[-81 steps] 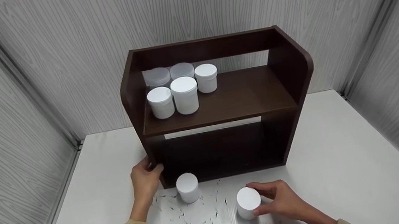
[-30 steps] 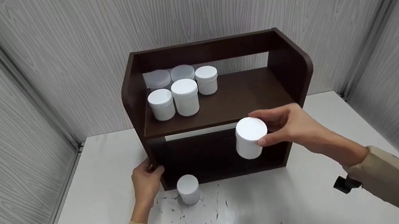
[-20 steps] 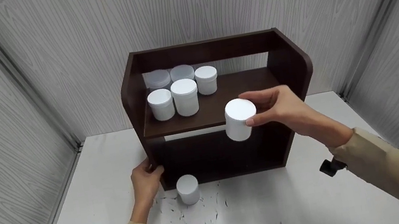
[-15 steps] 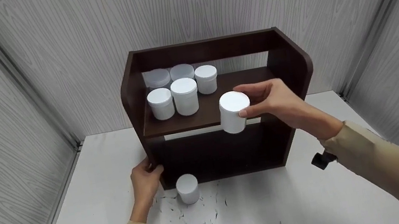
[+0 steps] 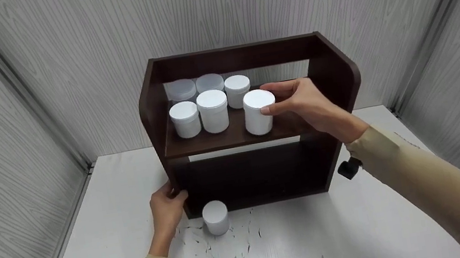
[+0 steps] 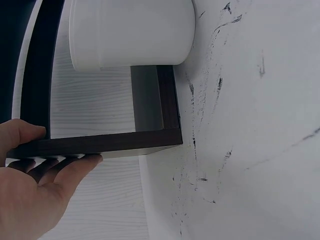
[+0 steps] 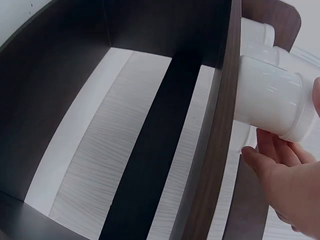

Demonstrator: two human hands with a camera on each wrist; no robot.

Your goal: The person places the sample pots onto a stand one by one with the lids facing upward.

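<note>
My right hand (image 5: 306,100) pinches a white lidded jar (image 5: 257,120) between thumb and fingers. It stands upright at the front of the upper board of a dark brown two-tier shelf (image 5: 237,58); whether its base touches the board I cannot tell. The right wrist view shows the same jar (image 7: 267,92) by the board's edge. Low on the shelf's left side, my left hand (image 5: 168,210) grips the side panel (image 6: 100,144), thumb on one face and fingers on the other. Another white jar (image 5: 216,219) stands on the table by the shelf's front left corner.
Several jars fill the upper board's left part, including a tall one (image 5: 214,112), a short one (image 5: 186,121) and one behind (image 5: 238,93). Two at the back look greyish. Dark scuffs mark the white table (image 5: 268,252). Grey wood-grain walls (image 5: 233,4) enclose it.
My right hand has picked the jar up from the table and carried it up and forward, then slightly left, to the upper board. The left hand has kept its grip on the side panel.
</note>
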